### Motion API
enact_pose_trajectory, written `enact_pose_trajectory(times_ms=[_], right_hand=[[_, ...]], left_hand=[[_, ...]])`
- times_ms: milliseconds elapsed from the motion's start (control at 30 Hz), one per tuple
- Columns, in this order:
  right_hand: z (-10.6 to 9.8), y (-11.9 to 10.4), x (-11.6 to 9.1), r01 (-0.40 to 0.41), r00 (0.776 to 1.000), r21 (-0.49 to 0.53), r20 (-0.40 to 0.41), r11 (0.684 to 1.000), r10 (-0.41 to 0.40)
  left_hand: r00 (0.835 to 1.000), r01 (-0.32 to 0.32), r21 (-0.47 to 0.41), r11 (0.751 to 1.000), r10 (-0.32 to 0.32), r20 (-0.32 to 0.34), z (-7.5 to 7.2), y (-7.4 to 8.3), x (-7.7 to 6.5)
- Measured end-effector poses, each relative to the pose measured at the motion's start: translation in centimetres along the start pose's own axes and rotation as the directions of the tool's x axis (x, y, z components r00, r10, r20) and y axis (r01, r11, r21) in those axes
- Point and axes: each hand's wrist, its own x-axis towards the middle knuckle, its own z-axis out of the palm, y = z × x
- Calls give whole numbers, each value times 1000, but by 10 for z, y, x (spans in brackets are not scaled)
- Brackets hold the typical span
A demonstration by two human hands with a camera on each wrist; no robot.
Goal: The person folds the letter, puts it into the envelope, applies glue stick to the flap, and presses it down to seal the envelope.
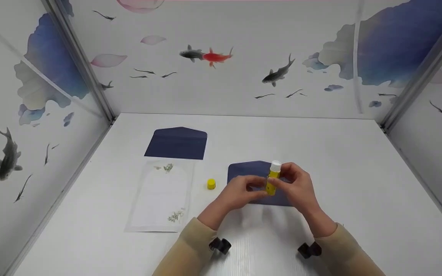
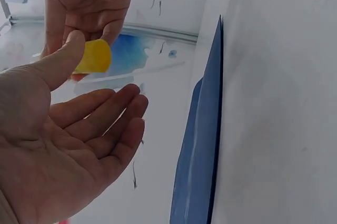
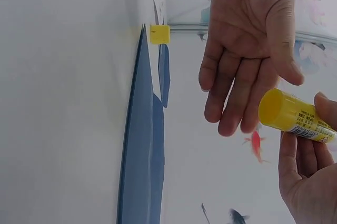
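Note:
My right hand (image 1: 299,188) grips a yellow glue stick (image 1: 271,185), held tilted with its white end up. In the right wrist view, the thumb and fingers of that hand (image 3: 310,187) lie round the printed barrel (image 3: 297,118). My left hand (image 1: 241,190) is beside the glue stick's lower end. Its fingers are loosely extended and apart from the barrel in the right wrist view, holding nothing. Below both hands lies a dark blue envelope (image 1: 242,170), flap away from me and partly hidden by them. The yellow cap (image 1: 211,184) stands on the table, left of this envelope.
Another dark blue envelope (image 1: 177,143) lies farther back on the left. In front of it is a translucent sheet or sleeve (image 1: 159,195) with small leafy prints. White panels painted with fish (image 1: 278,71) enclose the white table (image 1: 340,153) at the back and sides.

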Motion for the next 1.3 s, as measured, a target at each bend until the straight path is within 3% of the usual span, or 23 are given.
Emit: enact_pose_trajectory(times_ms=[200, 333, 533, 667, 800, 933, 1033, 1167, 1300], right_hand=[[0, -1, 0, -25, 1000, 14, 8, 1000, 24], [-1, -1, 1, -43, 999, 9, 4, 999, 43], [-1, 0, 1, -53, 998, -1, 13, 999, 53], [-1, 1, 1, -63, 997, -20, 31, 998, 64], [0, 3, 2, -78, 995, -46, 53, 996, 81], [1, 4, 2, -81, 994, -65, 67, 995, 86], [2, 3, 2, -83, 994, -80, 71, 993, 89], [2, 3, 2, -92, 992, -101, 72, 991, 99], [2, 3, 2, -101, 991, -116, 73, 988, 110]], left_hand=[[982, 101, 126, 987, -79, -169, -15, -4, 0], [954, 140, 266, 954, -58, -293, -27, -10, 0], [902, 272, 459, 846, -57, -429, -41, -24, -1], [898, 334, 562, 757, -73, -435, -44, -31, -3], [899, 362, 616, 699, -88, -428, -45, -36, -4], [895, 401, 600, 692, -154, -420, -45, -40, -3], [889, 416, 579, 701, -179, -422, -45, -43, -3], [884, 400, 562, 724, -143, -445, -46, -45, -4], [880, 380, 511, 771, -131, -456, -47, -45, -5]])
